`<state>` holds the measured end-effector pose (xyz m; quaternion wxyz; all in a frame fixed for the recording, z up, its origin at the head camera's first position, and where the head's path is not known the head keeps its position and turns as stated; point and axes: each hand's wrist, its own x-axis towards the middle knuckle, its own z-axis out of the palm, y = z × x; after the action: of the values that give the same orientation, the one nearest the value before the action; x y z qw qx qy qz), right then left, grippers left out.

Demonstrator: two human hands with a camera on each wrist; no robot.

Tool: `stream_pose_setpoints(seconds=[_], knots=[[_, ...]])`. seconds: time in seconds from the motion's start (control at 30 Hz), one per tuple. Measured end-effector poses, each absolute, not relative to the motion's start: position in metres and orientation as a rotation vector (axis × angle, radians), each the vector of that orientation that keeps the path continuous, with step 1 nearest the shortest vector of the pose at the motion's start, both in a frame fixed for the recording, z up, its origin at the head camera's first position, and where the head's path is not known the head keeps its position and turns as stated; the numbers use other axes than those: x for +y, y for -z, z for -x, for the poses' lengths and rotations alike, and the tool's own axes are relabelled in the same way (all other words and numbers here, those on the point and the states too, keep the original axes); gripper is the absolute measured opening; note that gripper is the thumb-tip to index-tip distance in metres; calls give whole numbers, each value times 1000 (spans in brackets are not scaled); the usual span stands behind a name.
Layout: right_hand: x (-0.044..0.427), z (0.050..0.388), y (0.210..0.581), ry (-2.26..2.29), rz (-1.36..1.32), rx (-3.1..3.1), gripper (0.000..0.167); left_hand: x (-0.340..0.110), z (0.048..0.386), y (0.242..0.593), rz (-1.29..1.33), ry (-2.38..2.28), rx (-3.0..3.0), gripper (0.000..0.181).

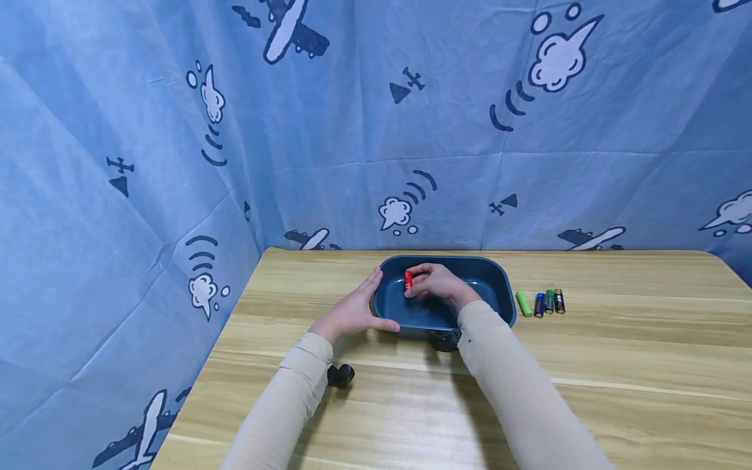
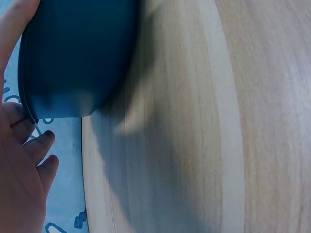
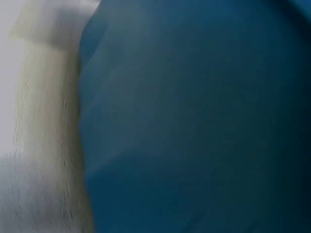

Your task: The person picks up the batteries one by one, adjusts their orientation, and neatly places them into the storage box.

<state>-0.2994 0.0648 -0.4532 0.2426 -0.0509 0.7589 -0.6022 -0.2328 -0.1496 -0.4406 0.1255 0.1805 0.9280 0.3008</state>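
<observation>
My right grip pinches the red battery on its left side, long axis seemingly near-to-far, over the left half of the blue tray, whose left end my left grip, spread wide, touches, 4 batteries lying right.

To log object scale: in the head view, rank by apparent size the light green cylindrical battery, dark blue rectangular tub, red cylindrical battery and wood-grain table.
Largest to smallest:
1. Wood-grain table
2. Dark blue tub
3. Light green battery and red battery: unranked; the right hand pinches the red one and may hide part.
</observation>
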Motion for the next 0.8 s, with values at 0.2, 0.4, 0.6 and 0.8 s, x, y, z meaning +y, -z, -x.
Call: stream_pose_setpoints(seconds=[0.2, 0.4, 0.6, 0.8], knots=[[61, 300, 450, 1585, 76, 2053, 55, -150, 232, 440, -523, -872, 2704, 120], [56, 302, 447, 1560, -48, 2029, 52, -149, 232, 439, -526, -874, 2694, 116], [53, 302, 444, 1546, -104, 2038, 55, -148, 231, 439, -523, -864, 2693, 116], [50, 305, 447, 1526, -147, 2072, 53, -148, 232, 439, -513, -869, 2697, 114]])
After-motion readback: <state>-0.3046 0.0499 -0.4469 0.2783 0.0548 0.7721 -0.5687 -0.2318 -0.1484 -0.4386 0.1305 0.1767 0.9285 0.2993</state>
